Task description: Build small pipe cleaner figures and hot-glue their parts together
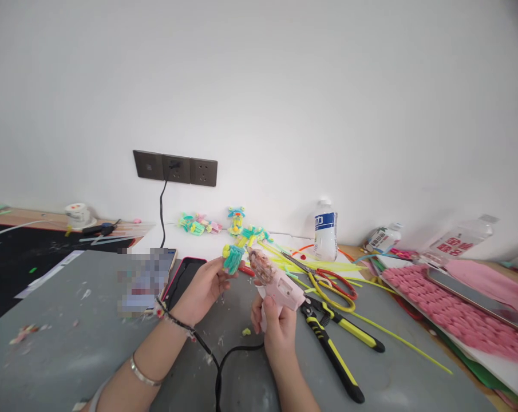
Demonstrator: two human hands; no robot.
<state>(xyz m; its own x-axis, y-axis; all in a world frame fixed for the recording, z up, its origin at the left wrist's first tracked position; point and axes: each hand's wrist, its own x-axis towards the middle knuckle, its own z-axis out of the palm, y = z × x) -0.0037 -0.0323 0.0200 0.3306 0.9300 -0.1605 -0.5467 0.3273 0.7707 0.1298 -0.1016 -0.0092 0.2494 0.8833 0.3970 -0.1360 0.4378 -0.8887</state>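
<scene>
My right hand (278,329) is wrapped round the handle of a pale pink hot glue gun (284,290), whose front end is coated with brownish residue. Its black cord (237,349) runs down toward the table's front edge. In my left hand (205,286), the fingertips pinch a small teal and yellow pipe cleaner figure (233,258). The gun's tip is close to this figure; whether they touch I cannot tell. Behind it stand and lie similar pipe cleaner figures, one upright with an orange mouth (236,220) and a pink and green group (198,224).
Scissors with red and yellow handles (333,286) and black-yellow pliers (333,355) lie to the right among yellow pipe cleaners (407,337). A white bottle (325,232) stands by the wall. Two phones, one dark (184,277), lie left. A pink woven mat (451,309) is far right.
</scene>
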